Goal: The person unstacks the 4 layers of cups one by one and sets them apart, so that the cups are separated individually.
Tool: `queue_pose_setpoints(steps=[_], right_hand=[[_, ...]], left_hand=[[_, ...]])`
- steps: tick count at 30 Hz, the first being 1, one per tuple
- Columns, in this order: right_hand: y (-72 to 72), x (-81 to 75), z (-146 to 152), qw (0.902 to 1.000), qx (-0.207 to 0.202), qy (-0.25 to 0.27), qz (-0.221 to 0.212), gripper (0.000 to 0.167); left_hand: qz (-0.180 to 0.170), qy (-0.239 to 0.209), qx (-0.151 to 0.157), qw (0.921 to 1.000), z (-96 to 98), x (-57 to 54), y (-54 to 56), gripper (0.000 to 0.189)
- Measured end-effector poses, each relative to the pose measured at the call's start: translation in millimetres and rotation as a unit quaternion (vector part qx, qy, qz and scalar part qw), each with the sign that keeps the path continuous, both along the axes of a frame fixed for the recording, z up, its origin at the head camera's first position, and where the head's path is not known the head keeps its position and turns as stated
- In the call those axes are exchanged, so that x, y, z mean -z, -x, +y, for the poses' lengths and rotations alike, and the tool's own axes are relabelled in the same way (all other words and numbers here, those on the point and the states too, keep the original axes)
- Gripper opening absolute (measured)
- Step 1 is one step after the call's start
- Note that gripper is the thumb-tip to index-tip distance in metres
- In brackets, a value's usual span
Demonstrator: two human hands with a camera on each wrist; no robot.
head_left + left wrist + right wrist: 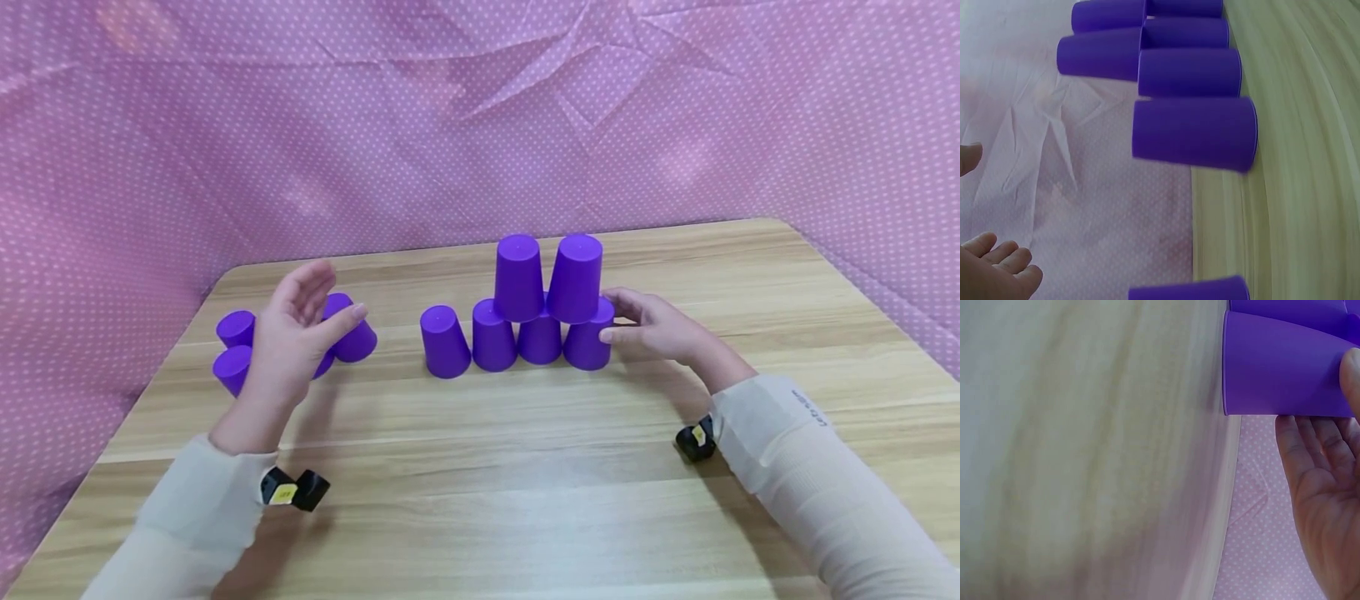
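In the head view, several upside-down purple cups stand in a row, from a left-end cup [446, 343] to a right-end cup [589, 350]. Two more, a left upper cup [518, 279] and a right upper cup [576, 279], sit on top of the row's right part. My right hand [656, 327] touches the right-end cup's outer side, fingertips at its far side and thumb at the near side. The right wrist view shows those fingers [1310, 447] rather straight against the cup wall. My left hand [291, 337] is raised with nothing in it, overlapping the cups at left.
Behind my left hand stand several loose purple cups, among them a back-left cup [236, 328], a front-left cup [232, 368] and a right cup [352, 329]. All rest on a wooden table [480, 500]. Pink dotted cloth [420, 125] hangs around its back and sides.
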State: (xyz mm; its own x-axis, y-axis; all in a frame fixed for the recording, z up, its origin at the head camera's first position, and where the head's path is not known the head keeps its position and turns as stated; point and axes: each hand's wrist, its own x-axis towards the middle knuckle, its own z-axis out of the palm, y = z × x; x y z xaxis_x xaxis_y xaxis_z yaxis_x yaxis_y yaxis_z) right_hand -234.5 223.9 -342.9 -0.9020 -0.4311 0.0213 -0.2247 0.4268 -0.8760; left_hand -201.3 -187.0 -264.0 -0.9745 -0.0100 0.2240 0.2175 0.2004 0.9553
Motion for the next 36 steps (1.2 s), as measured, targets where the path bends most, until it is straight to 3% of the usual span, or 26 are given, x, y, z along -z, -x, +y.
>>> queue_pose_setpoints(steps=[8,16,23,36], right_hand=[[-1.0,1.7,0,0.9999,0.002,-0.005,0.009,0.048],[-1.4,3.6,0,1.0,0.003,0.005,0.002,0.048],[-0.1,3.0,-2,0.9999,-0.002,0.003,0.014,0.049],[0.6,1.0,0,1.0,-0.002,0.001,0.004,0.051]], left_hand=[[0.003,0.023,0.063,0.9978,27.1,3.2,6.0,0.069],[-0.002,0.01,0.109,0.994,57.7,10.2,16.7,0.073],[-0.02,-0.011,0.129,0.9914,76.9,14.3,21.7,0.074],[-0.034,0.014,0.155,0.9873,108.4,24.6,32.2,0.075]])
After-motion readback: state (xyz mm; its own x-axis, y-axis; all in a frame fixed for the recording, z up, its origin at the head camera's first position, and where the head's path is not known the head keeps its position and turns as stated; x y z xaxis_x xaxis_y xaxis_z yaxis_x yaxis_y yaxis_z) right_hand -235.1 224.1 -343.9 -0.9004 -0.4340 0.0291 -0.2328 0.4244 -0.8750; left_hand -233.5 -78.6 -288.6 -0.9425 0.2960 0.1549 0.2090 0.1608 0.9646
